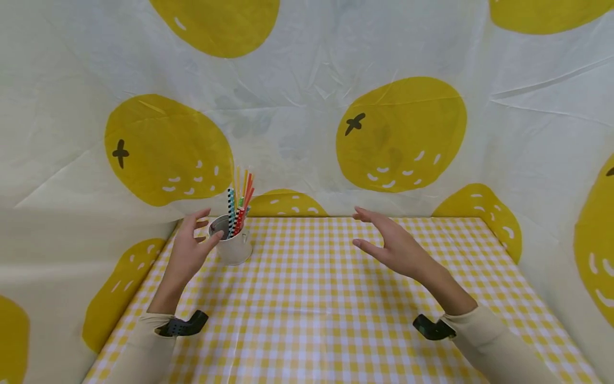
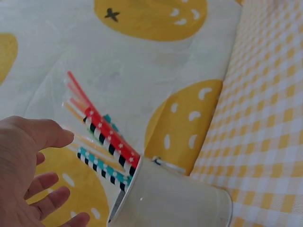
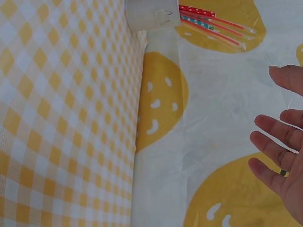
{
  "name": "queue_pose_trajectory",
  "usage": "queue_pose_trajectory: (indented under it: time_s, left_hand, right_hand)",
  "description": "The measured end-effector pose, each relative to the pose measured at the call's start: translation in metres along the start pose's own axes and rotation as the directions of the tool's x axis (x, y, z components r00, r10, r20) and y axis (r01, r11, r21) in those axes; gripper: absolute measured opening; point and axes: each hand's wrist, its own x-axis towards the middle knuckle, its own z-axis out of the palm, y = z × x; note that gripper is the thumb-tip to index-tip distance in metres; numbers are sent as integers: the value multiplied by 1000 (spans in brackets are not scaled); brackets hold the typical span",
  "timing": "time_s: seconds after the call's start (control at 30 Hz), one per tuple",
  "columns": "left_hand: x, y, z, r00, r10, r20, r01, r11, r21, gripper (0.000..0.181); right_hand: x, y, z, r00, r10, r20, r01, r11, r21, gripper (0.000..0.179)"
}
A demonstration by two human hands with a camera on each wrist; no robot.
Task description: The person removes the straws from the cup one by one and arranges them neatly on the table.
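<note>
1. White bucket (image 1: 235, 250): upright, far left part of the cloth; off-white wall, small lug on the side.
2. Straws (image 1: 240, 220): standing in bucket, leaning various ways. Printed markings: black-and-white stripes, white stars on red, white dots on teal; others plain orange-red and yellow.
3. Left hand (image 1: 189, 248): fingers loosely spread and relaxed, thumb apart from them. Bucket is just to its right; thumb overlaps the rim in the head view, but the left wrist view shows a gap between hand and bucket.
4. Right hand (image 1: 395, 250): fingers extended, thumb apart, raised above the cloth. Well to the right of the bucket; palm toward the left hand.
5. Sleeves: pale beige, a black device (image 1: 182, 325) at the left cuff, another at the right.
6. Tablecloth (image 1: 297, 293): yellow-and-white check.
7. Backdrop (image 1: 297, 138): whitish sheet, creased, printed with large yellow fruit, dark crosses and short white strokes.
</note>
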Motion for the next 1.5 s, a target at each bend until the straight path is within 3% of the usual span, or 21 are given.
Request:
queue_pose_trajectory:
  time_s: [0.2,0.43,0.8,1.1,1.5]
  left_hand:
    - [14,-14,-14,984,-170,52,175,979,-109,70]
    - [28,-31,-17,955,-264,138,285,943,-172,75]
    - [37,-55,-9,922,-299,247,346,922,-175,78]
    - [38,-67,-3,912,-299,281,370,895,-248,74]
    - [39,-69,-1,912,-273,306,356,898,-259,76]
  right_hand:
    - [7,-4,0,1000,1,-2,-1,997,77,70]
    - [12,-9,2,1000,-15,-9,16,995,94,67]
    - [24,-15,10,999,-51,0,51,988,148,67]
    - [39,-20,20,998,-60,1,59,977,204,64]
    - [56,-24,38,995,-87,46,74,967,244,62]
